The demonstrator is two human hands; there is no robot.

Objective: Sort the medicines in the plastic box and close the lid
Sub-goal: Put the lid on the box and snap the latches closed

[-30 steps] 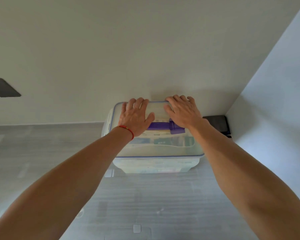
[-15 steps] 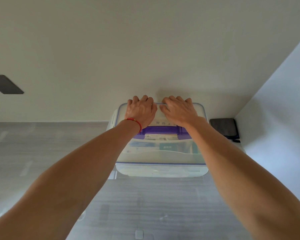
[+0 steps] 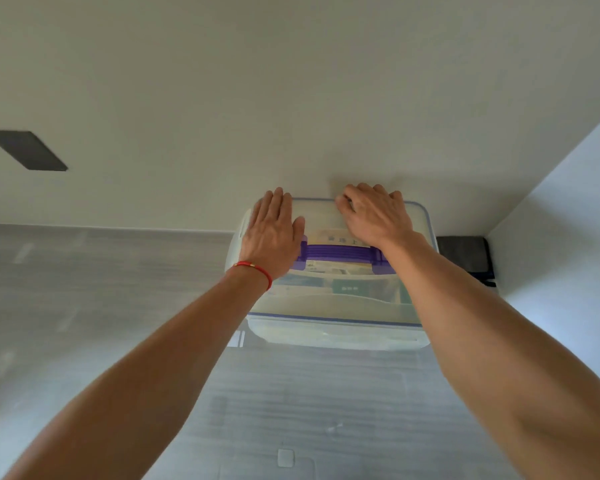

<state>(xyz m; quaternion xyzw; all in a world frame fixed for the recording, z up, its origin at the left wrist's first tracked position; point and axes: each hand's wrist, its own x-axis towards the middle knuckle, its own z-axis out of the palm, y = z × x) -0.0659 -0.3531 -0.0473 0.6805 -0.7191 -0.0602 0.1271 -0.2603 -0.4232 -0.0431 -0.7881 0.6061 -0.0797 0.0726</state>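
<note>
Hands press flat on the lid (image 3: 326,216) of the plastic box (image 3: 336,336), which sits against the wall (image 3: 291,98): the left hand (image 3: 272,233) at the far-left corner, the right hand (image 3: 374,216) at the far edge, fingers spread, gripping nothing. Grey floor (image 3: 84,289) lies open to the left; a side wall (image 3: 568,237) crowds the right.

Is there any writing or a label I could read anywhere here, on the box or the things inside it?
None can be read.
Pale packet under the lid, just behind the purple handle: a row of dark characters, too blurred to read.
Green packet inside the plastic box: a few pale marks, too small to read.
</note>
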